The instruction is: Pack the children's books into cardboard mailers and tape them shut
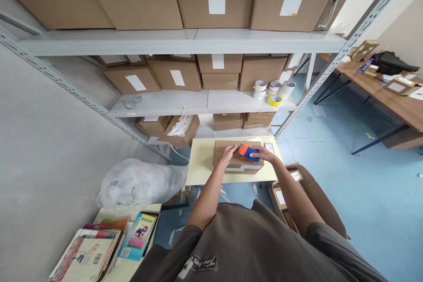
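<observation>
1 orange-and-blue object (pixel 248 153), grasped by the right hand (pixel 263 154), is over the carton (pixel 237 161). I cannot tell whether the left hand (pixel 228 154), fingers curled, holds anything. A slackened right grip could drop the object.

A pale yellow table (pixel 200 163) carries a taped cardboard box (pixel 239 163) and, to its right, a phone (pixel 269 146). Behind it, the middle shelf (pixel 165 103) of a grey metal rack (pixel 194 46) holds a row of cartons (pixel 185 75), white tape rolls (pixel 287 89) and one yellow tape roll (pixel 275 100). At lower left, a second table (pixel 130 269) bears piled books (pixel 92 253).
</observation>
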Action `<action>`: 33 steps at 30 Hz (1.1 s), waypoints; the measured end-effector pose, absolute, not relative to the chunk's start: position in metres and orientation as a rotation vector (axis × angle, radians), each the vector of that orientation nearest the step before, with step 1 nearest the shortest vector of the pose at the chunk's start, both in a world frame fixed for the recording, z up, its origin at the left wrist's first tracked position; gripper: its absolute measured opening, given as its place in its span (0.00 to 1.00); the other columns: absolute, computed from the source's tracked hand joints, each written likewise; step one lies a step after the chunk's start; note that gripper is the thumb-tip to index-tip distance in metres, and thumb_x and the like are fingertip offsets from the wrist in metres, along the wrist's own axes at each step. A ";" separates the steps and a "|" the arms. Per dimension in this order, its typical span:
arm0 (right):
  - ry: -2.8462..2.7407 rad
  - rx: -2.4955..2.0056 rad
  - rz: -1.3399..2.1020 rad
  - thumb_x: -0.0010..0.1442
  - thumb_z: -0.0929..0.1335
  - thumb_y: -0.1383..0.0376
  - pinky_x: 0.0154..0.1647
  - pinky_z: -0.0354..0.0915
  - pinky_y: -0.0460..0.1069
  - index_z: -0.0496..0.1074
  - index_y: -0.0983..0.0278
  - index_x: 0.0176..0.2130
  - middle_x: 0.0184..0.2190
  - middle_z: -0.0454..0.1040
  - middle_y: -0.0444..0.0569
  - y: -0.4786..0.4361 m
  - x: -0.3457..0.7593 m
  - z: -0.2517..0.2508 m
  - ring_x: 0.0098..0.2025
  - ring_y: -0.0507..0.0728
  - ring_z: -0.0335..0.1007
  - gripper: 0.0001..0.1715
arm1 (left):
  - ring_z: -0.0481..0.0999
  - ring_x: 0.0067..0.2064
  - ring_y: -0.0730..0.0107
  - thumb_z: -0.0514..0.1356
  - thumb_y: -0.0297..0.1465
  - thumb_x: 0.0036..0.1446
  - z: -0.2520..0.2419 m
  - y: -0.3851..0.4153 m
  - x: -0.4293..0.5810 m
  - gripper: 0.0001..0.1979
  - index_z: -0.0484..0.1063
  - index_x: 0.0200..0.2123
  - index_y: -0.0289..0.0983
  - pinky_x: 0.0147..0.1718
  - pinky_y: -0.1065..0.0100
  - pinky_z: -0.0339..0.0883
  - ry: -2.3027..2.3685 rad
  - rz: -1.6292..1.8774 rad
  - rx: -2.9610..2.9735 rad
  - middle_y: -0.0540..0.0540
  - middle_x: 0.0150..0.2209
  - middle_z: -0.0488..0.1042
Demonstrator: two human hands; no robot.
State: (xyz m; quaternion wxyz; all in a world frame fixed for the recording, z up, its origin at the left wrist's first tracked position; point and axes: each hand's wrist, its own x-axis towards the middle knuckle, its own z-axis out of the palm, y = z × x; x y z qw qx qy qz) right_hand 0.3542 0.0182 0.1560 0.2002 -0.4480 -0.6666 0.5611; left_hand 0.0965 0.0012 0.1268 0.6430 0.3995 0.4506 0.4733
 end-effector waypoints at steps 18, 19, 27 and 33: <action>-2.041 -1.359 1.423 0.46 0.76 0.32 0.28 0.58 0.48 0.67 0.61 0.25 0.24 0.65 0.41 0.032 0.349 0.176 0.29 0.53 0.61 0.37 | 0.76 0.37 0.61 0.71 0.50 0.50 0.118 0.004 0.081 0.23 0.85 0.32 0.34 0.39 0.63 0.67 1.277 1.140 0.943 0.42 0.31 0.82; -2.046 -1.370 1.415 0.45 0.76 0.33 0.28 0.58 0.48 0.66 0.61 0.24 0.24 0.65 0.41 0.033 0.353 0.175 0.28 0.53 0.61 0.37 | 0.75 0.35 0.62 0.71 0.49 0.50 0.118 0.005 0.072 0.22 0.85 0.32 0.34 0.37 0.64 0.66 1.311 1.157 0.938 0.43 0.30 0.81; -2.065 -1.453 1.418 0.43 0.77 0.32 0.27 0.60 0.49 0.71 0.61 0.26 0.23 0.68 0.43 0.042 0.363 0.171 0.26 0.54 0.63 0.37 | 0.70 0.30 0.68 0.74 0.47 0.49 0.122 0.012 -0.038 0.18 0.80 0.26 0.37 0.31 0.66 0.63 1.519 1.155 0.937 0.46 0.23 0.73; -2.181 -1.506 1.374 0.41 0.78 0.31 0.29 0.62 0.50 0.75 0.61 0.25 0.23 0.72 0.46 0.058 0.334 0.180 0.28 0.56 0.67 0.38 | 0.70 0.29 0.70 0.73 0.46 0.47 0.107 0.006 -0.061 0.18 0.81 0.28 0.35 0.32 0.68 0.65 1.509 1.097 0.873 0.45 0.25 0.75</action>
